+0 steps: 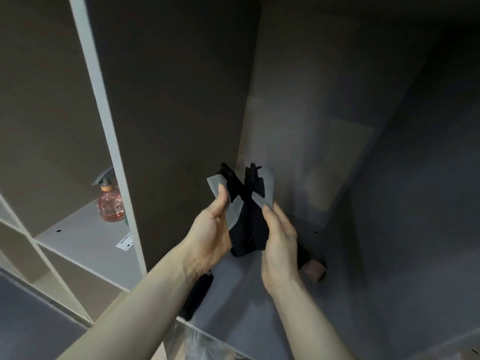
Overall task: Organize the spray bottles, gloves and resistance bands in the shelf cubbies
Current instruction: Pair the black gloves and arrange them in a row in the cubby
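Both hands, left hand (207,235) and right hand (279,245), pinch black-and-grey gloves (246,203) upright between them inside the cubby (337,178).

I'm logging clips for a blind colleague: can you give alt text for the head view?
Both hands, left hand and right hand, hold black-and-grey gloves upright inside a dark shelf cubby. A pink spray bottle stands in the neighbouring cubby to the left.

Pink roll (315,272) — half behind wrist
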`<state>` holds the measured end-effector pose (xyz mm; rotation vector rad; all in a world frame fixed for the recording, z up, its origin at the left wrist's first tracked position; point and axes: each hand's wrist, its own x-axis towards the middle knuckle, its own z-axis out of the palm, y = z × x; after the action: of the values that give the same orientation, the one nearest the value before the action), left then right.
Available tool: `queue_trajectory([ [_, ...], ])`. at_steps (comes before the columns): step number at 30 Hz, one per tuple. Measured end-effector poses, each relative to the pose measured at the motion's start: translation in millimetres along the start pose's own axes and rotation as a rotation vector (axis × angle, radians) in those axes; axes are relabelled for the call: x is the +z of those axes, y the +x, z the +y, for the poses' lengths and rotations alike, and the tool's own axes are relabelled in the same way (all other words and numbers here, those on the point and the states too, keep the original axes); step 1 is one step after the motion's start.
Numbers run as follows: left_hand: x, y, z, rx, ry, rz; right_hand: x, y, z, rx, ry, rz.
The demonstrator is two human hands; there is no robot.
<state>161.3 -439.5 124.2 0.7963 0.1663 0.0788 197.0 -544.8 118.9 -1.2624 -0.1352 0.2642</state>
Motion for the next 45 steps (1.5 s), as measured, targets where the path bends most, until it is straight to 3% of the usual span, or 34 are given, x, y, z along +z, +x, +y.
queue_trajectory([
  [4, 4, -2, 0, 0.075, 0.082, 0.048, -2, -4, -7, -0.045, -0.018, 0.003],
  [15, 17, 4, -12, 0.048, 0.145, 0.009, 0, -13, -6, -0.199, -0.104, -0.153],
  [19, 21, 5, -17, 0.053, 0.253, 0.036, 4, -16, -1, -0.24, -0.296, -0.149],
  [22, 25, 5, -19, 0.059, 0.164, 0.002, 5, -20, -1, -0.32, -0.376, -0.169],
  [27, 23, 0, -13, 0.068, 0.051, 0.007, 5, -28, 7, -0.471, -0.77, -0.303],
  [30, 14, -3, -6, -0.017, -0.043, 0.071, -6, -31, 0, -0.467, -0.437, -0.189],
  [33, 2, -10, 1, -0.09, -0.057, 0.05, -18, -22, -16, -0.367, -0.376, 0.005],
  [38, -1, -20, 0, -0.145, 0.024, 0.059, -28, -4, -29, 0.055, -0.198, -0.289],
  [41, 2, -24, -7, -0.151, 0.133, 0.088, -30, -6, -22, 0.086, -0.124, -0.298],
  [45, -3, -24, -21, 0.023, 0.304, 0.202, -31, -7, -10, 0.075, -0.034, -0.273],
])
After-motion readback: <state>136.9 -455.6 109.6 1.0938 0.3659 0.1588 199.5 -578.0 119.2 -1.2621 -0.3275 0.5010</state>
